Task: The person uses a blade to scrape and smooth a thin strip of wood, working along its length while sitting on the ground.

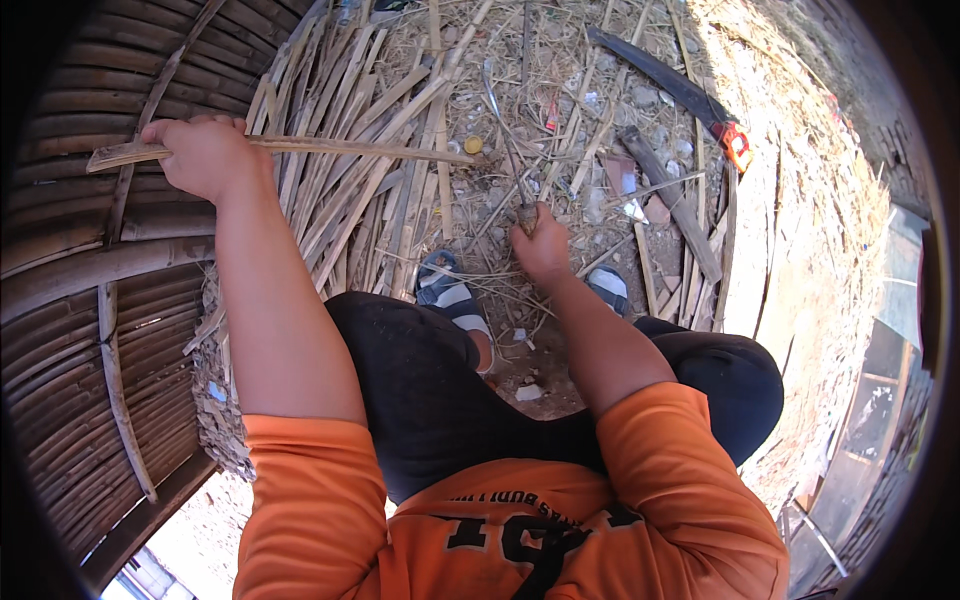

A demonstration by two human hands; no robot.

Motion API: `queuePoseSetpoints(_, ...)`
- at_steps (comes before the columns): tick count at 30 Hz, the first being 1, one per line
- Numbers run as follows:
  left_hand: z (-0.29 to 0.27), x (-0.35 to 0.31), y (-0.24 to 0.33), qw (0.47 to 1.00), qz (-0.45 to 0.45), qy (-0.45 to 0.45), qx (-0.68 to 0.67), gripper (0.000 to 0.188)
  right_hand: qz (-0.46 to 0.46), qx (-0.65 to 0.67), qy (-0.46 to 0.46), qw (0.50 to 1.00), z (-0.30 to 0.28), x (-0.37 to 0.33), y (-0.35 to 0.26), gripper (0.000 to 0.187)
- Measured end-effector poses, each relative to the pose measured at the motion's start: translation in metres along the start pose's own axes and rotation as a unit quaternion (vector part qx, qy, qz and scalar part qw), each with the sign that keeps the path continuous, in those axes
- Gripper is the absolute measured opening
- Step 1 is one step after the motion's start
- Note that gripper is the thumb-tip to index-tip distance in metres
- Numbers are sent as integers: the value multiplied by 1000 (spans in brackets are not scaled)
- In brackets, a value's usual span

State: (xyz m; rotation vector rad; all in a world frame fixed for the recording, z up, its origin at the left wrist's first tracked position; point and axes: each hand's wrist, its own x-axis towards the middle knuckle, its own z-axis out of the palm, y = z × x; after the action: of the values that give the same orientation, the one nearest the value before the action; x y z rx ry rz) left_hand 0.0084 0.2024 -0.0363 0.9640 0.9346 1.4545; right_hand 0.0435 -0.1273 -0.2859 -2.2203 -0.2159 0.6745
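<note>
Out to the left, my left hand (207, 155) is closed around a long split bamboo strip (360, 149). The strip lies almost level across the view, its thinner end reaching toward the middle. My right hand (543, 246), between my feet, grips the wooden handle of a sickle-like knife (512, 145). Its thin, slightly curved blade points away from me. The blade and the strip's far end lie close together in the picture; whether they touch I cannot tell.
Many split bamboo strips (345, 190) lie piled at left, beside a bamboo-slat wall (60, 200). A long dark-bladed saw (665, 80) with a red-orange handle rests at the far right. Nearer lies a grey wooden slat (675, 205). Straw and shavings litter the ground around my sandals (440, 285).
</note>
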Motion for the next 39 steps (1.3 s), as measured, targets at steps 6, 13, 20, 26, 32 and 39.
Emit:
queuePoseSetpoints(6,-5,-2,-7,999,-37,-24,10,59,107,-157,-119,974,34,8,50,56)
queuePoseSetpoints(13,2,-12,3,998,-47,-37,1,61,43,-13,-22,999,26,-2,50,56)
queuePoseSetpoints(20,6,-12,29,999,29,-36,-15,45,29,77,56,995,13,5,10,59)
queuePoseSetpoints(26,-4,-5,48,998,27,-34,-41,48,-4,110,60,992,10,8,-7,56)
queuePoseSetpoints(32,-21,17,65,992,8,-13,-124,50,-39,303,75,949,-29,13,-72,35)
queuePoseSetpoints(39,-78,64,63,917,-99,-105,-371,50,-112,516,19,849,-137,-10,-188,27)
